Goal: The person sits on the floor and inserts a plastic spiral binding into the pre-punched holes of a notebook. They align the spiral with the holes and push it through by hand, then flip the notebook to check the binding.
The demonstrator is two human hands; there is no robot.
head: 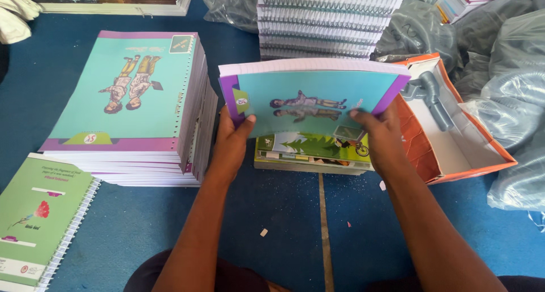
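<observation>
At nine o'clock stands a stack of turquoise notebooks (128, 99). Centre, the left hand (230, 144) and right hand (383, 139) each grip a side of an upright turquoise notebook (312, 93). At three o'clock lies an orange box (454, 127).

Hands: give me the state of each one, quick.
Left hand: closed on the left edge of the teal notebook, held upright.
Right hand: closed on the same notebook's right edge.
</observation>
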